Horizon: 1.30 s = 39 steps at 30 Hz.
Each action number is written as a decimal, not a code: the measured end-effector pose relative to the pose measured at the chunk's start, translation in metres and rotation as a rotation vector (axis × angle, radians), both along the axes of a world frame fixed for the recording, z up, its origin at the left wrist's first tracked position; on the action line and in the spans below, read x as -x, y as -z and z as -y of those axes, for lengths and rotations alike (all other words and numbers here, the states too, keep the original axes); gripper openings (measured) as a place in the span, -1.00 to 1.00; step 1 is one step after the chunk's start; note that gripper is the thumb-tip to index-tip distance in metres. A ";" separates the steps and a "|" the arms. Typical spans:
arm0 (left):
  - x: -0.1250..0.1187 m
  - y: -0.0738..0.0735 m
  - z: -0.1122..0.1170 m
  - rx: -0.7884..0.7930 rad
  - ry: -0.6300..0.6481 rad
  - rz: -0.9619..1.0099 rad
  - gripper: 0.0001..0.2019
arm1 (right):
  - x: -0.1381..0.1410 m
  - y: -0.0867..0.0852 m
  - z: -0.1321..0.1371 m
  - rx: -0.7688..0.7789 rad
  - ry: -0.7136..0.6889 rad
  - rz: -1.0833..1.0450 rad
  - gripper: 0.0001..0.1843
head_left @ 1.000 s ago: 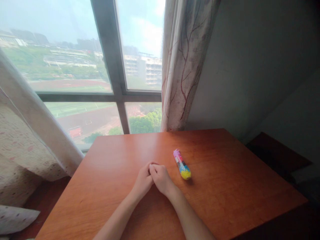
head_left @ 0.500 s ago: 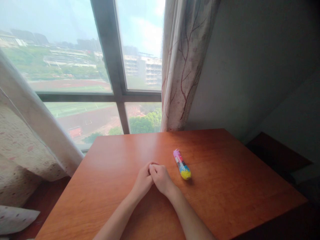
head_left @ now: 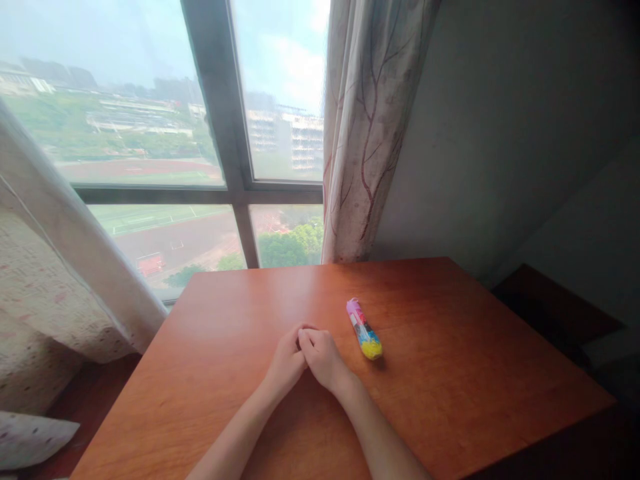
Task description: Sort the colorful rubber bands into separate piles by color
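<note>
My left hand [head_left: 289,360] and my right hand [head_left: 323,358] are clasped together above the middle of the wooden table [head_left: 210,400]. Both are closed, the right one's fingers folded over the left's, and no object shows in either. Their inner sides are hidden from me. Just to the right of my right hand, apart from it, lies a slim, rounded package [head_left: 365,330] in a colourful wrapper. It is pink at the far end, blue and red with white along the middle, and yellow at the near end. What it contains cannot be made out.
A large window [head_left: 240,193] stands beyond the table's far edge. One curtain [head_left: 375,120] hangs at its right side, and another curtain [head_left: 60,267] is on the left. A grey wall [head_left: 480,133] rises behind to the right, with a dark brown surface [head_left: 565,300] below it.
</note>
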<state>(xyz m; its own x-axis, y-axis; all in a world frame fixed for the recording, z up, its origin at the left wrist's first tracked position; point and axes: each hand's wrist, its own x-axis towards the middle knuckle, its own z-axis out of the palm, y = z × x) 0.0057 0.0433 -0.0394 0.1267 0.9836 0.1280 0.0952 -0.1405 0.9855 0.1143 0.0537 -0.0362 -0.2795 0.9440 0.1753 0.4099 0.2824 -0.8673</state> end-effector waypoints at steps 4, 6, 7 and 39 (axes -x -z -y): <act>0.000 -0.001 0.000 0.009 -0.002 0.006 -0.69 | 0.000 0.000 0.000 0.015 -0.001 -0.016 -0.55; 0.000 -0.002 0.000 0.015 -0.004 0.014 -0.70 | 0.000 0.000 0.000 0.023 -0.003 -0.027 -0.55; 0.000 -0.003 0.000 0.019 -0.006 0.020 -0.70 | 0.000 0.001 -0.001 0.028 -0.004 -0.035 -0.56; 0.006 -0.026 0.013 0.344 0.194 0.247 -0.50 | -0.009 -0.016 0.003 0.650 -0.600 -0.593 -0.56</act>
<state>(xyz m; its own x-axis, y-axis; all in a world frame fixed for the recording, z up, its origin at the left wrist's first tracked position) -0.0001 0.0299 -0.0137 0.3192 0.9354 -0.1521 -0.1439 0.2065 0.9678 0.1236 0.0503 -0.0206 -0.7654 0.6415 -0.0515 -0.1806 -0.2908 -0.9396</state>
